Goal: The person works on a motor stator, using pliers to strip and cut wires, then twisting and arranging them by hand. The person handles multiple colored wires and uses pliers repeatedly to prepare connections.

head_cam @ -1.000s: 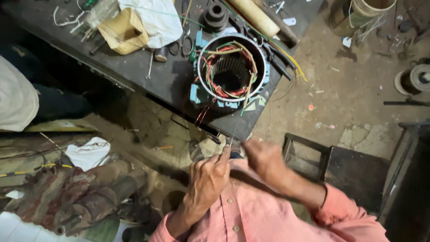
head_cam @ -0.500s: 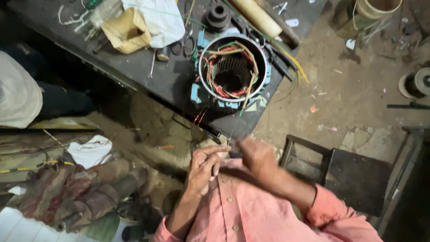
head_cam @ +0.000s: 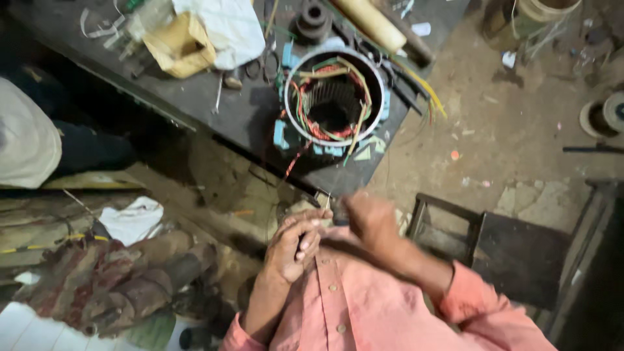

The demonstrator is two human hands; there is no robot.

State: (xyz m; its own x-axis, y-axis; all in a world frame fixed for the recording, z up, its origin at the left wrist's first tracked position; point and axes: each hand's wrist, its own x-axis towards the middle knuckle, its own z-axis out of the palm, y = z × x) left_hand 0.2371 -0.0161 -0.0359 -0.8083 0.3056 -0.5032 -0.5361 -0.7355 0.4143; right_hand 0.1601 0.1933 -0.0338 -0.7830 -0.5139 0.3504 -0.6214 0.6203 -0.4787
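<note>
Both hands, left hand [head_cam: 296, 246] and right hand [head_cam: 365, 218], pinch a thin pale strip [head_cam: 327, 201] below the wire-wound stator [head_cam: 335, 97]; grip closure partly blurred.

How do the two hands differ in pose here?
The left hand is curled, its fingers folded toward the chest; the right hand reaches further forward, toward the workbench. The left hand is sharp; the right hand is blurred. Both pinch something small and thin that I cannot identify, close above the pink shirt.
</note>
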